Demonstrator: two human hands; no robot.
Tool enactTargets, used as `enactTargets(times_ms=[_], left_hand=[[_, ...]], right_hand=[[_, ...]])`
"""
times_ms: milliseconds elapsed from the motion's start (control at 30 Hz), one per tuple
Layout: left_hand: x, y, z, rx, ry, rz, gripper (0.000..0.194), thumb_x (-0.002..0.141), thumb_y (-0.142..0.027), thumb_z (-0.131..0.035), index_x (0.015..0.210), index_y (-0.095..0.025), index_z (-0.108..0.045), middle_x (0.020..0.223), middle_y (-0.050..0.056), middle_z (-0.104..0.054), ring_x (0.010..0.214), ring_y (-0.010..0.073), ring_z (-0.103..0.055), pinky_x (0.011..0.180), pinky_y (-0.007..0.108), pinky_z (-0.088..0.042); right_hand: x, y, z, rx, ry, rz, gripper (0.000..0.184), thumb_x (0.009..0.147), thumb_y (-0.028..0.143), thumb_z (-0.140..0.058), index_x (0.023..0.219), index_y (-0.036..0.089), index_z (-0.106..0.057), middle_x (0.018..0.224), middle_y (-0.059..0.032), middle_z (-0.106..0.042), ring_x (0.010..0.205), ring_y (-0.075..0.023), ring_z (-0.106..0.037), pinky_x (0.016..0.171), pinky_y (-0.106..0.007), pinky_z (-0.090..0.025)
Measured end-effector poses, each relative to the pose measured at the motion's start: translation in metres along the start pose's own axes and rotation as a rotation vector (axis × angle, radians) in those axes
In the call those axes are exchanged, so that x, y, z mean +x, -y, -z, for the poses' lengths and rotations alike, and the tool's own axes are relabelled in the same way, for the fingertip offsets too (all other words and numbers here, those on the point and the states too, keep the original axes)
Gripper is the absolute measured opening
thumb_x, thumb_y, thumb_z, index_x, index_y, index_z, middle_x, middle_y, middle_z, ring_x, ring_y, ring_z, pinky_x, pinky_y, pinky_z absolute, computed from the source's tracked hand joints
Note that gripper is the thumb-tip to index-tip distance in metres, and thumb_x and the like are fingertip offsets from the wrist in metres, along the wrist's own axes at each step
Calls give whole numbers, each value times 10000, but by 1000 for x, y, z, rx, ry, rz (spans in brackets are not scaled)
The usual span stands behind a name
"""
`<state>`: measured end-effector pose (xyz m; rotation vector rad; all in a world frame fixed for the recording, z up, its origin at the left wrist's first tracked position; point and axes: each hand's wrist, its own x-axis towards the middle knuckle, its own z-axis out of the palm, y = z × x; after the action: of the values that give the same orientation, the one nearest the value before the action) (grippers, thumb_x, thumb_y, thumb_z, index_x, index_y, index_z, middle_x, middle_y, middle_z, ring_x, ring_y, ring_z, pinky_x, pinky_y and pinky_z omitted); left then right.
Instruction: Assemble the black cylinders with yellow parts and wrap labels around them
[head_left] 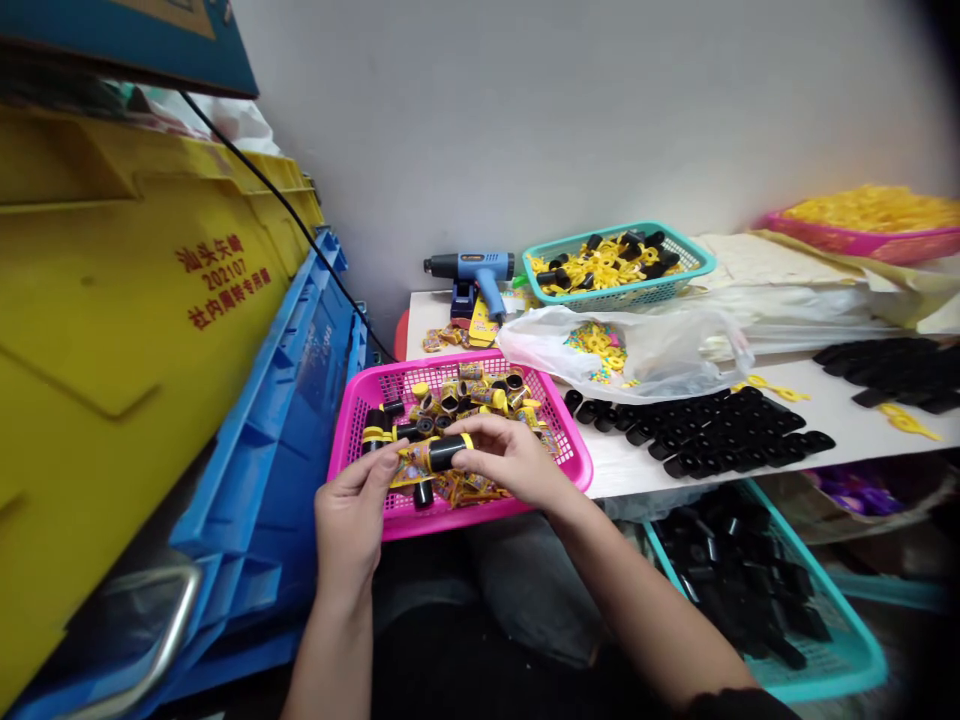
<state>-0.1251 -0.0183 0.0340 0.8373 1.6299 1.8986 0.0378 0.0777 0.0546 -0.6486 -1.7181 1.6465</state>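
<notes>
My right hand (510,458) pinches a small black tube (444,453) by its yellow-capped end. The tube lies tilted sideways over a pink basket (360,400). My left hand (364,495) grips a colourful printed sleeve (411,464), which meets the tube's other end. Whether the sleeve goes around that end or only touches it, I cannot tell. Below both hands, the basket holds several black tubes, some in printed wraps and some with yellow caps (420,390), plus loose printed wraps (465,490).
Behind the basket, a blue heat gun (480,268) rests on its stand. A teal basket (626,290) holds yellow pieces and black tubes. Black tubes (720,435) stand in rows beside a plastic bag (675,350). Yellow (112,280) and blue crates (262,510) wall the left side.
</notes>
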Motion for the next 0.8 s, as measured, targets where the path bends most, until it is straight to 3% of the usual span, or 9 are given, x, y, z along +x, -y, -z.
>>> enactTargets(times_ms=[100, 233, 367, 500, 633, 800], left_hand=[[-3, -6, -6, 87, 60, -117, 167, 731, -354, -743, 836, -229, -776, 869, 25, -778, 851, 189, -712, 793, 267, -561], [-9, -18, -11, 78, 192, -112, 179, 769, -324, -712, 928, -255, -756, 940, 20, -771, 822, 172, -719, 696, 231, -582], [-12, -27, -11, 50, 382, -131, 286, 694, -194, -775, 963, -283, -734, 998, 3, -757, 922, 163, -706, 775, 209, -569], [-12, -30, -8, 37, 461, -253, 315, 670, -106, -776, 923, -289, -734, 983, -6, -746, 979, 147, -682, 859, 210, -539], [-17, -28, -6, 32, 547, -352, 374, 688, -72, -754, 979, -304, -718, 1050, 14, -712, 1014, 154, -664, 858, 232, -545], [-22, -31, -9, 19, 634, -425, 381, 671, -70, -767, 978, -290, -725, 1018, 50, -722, 948, 188, -689, 779, 269, -577]], right_hand=[[-2, -3, -1, 49, -38, -27, 386, 688, 373, -762, 999, 173, -652, 734, 17, -574, 625, -103, -515, 607, -252, -436], [-7, -9, -5, 83, -63, 116, 550, 626, 324, -824, 1105, 226, -574, 974, -27, -619, 830, -143, -586, 738, -277, -478], [-13, -13, -6, 47, -14, 261, 530, 700, 293, -784, 1172, 244, -547, 1071, -53, -605, 1013, -182, -576, 880, -324, -460], [-20, -15, -4, 175, 105, 288, 525, 706, 350, -784, 1169, 254, -556, 1141, -59, -556, 1081, -196, -546, 941, -344, -436], [-26, -15, -2, 341, 184, 237, 351, 844, 446, -624, 1117, 226, -594, 1145, -66, -532, 1129, -196, -506, 995, -364, -383], [-30, -11, 1, 579, 365, 62, 521, 762, 478, -706, 1192, 230, -545, 1203, -75, -531, 1137, -213, -517, 982, -382, -389]])
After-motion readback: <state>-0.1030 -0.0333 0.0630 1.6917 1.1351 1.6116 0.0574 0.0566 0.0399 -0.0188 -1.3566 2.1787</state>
